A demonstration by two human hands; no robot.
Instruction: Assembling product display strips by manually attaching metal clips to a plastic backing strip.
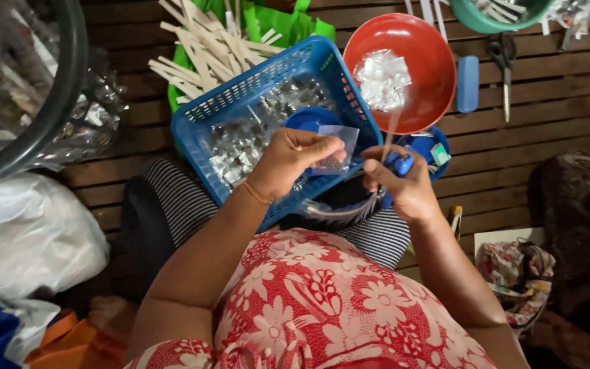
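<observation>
Currently, your left hand [288, 160] pinches a small clear plastic packet [336, 147] by its left edge, fingers closed on it, just above the near rim of the blue perforated plastic basket [268, 78]. Your right hand [404, 184] is wrapped around a small blue tool [399, 164]; most of the tool is covered by the fingers, so its kind cannot be made out. The two hands sit close together, the packet between them.

Items about the hands:
- Basket contents: a heap of small shiny clear packets [247, 137] and a round blue lid-like piece [311, 117], partly hidden by your left hand.
- Red round plastic bowl [418, 75], just right of the basket, holding a pile of crumpled clear wrappers [382, 78].
- Pale flat wooden sticks [203, 44] heaped on a green bag [288, 24] behind the basket; the bag is mostly covered.
- Light blue oblong case [468, 83] beside the bowl.
- Scissors [504, 65] on the dark wooden slat floor [554, 109], handles toward the top.
- Green tub [479, 19], cut off by the top edge.
- White plastic bag [29, 232] at left, with blue and orange material below it, cut off.
- Dark curved rim [63, 89] at top left, blurred and too close to identify.
- Floral cloth pouch [517, 273] at right, beside a dark blurred mass that cannot be identified.
</observation>
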